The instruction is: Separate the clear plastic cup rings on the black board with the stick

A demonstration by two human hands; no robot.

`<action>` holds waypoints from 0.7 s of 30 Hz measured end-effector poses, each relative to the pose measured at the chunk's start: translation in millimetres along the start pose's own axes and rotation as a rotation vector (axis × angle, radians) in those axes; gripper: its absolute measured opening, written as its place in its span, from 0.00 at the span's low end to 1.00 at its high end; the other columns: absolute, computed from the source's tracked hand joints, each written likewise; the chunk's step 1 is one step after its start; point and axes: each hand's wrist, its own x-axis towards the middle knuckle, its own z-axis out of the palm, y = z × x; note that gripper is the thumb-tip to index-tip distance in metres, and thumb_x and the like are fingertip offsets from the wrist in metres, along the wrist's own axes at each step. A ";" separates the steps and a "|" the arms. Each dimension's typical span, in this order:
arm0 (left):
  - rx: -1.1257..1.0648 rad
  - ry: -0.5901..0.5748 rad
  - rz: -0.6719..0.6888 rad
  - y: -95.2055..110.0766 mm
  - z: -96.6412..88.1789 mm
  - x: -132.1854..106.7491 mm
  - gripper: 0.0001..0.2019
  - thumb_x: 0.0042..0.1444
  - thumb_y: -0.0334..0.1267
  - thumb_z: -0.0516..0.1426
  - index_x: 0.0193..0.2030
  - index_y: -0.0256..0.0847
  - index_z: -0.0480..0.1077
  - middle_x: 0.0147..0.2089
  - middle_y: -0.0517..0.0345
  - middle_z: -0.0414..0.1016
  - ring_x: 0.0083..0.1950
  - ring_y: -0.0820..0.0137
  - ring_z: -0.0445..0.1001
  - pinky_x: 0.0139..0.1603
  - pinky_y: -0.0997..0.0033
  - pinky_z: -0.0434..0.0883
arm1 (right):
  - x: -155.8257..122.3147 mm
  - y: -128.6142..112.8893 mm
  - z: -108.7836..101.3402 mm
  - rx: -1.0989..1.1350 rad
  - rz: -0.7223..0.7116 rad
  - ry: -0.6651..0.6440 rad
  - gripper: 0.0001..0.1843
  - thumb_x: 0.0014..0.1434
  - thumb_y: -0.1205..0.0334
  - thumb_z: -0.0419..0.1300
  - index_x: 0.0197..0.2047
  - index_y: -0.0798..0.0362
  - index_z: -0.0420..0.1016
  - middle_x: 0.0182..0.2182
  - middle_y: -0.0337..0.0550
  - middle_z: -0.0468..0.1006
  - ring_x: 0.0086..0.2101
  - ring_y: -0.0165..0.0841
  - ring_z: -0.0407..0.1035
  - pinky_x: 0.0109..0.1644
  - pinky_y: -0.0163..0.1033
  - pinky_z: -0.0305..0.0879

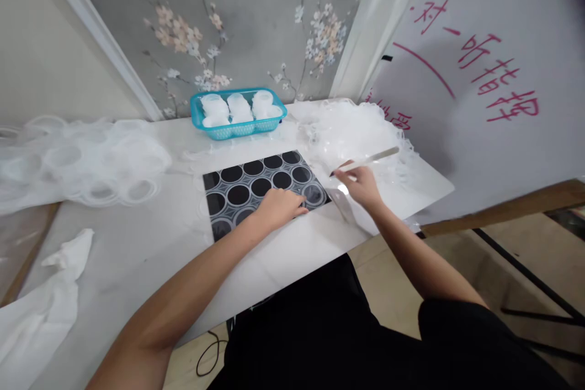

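A black tray [211, 181] with several round wells, ringed in clear plastic, lies on the white table. My left hand [278, 206] rests on its near edge, fingers curled down against a clear ring beside the well [313, 194] at the tray's right corner. My right hand [361, 184] hovers just right of the tray, closed on a long pale flat stick [372, 159] that points up and to the right. A piece of clear film [342, 201] lies under that hand.
A blue basket [197, 114] with stacks of clear cups stands at the back. Heaps of clear plastic rings lie left [86, 164] and right [356, 128]. A white cloth [50, 292] lies near left. A whiteboard [493, 91] with red writing leans at the right.
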 end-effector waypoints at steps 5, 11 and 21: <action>0.044 0.043 0.148 3.4 3.5 -5.1 0.19 0.66 0.46 0.44 0.47 0.49 0.75 0.37 0.52 0.78 0.38 0.61 0.75 0.35 0.66 0.63 | -42.7 -14.6 25.5 0.168 0.036 -0.169 0.16 0.58 0.51 0.56 0.27 0.53 0.75 0.36 0.45 0.78 0.33 0.36 0.72 0.33 0.38 0.66; 0.058 0.040 0.151 3.1 6.7 -4.7 0.19 0.66 0.47 0.43 0.51 0.52 0.73 0.36 0.52 0.78 0.36 0.61 0.75 0.34 0.66 0.63 | -44.4 -13.8 30.0 0.176 0.026 -0.224 0.15 0.59 0.54 0.56 0.27 0.52 0.76 0.36 0.43 0.78 0.34 0.36 0.73 0.34 0.37 0.64; -0.008 0.029 0.134 6.7 2.8 -2.6 0.24 0.65 0.47 0.43 0.38 0.40 0.78 0.32 0.48 0.77 0.37 0.60 0.76 0.34 0.66 0.65 | -59.4 -16.7 39.8 -0.213 -0.394 -0.208 0.09 0.58 0.66 0.54 0.38 0.49 0.75 0.37 0.45 0.80 0.53 0.43 0.65 0.55 0.48 0.59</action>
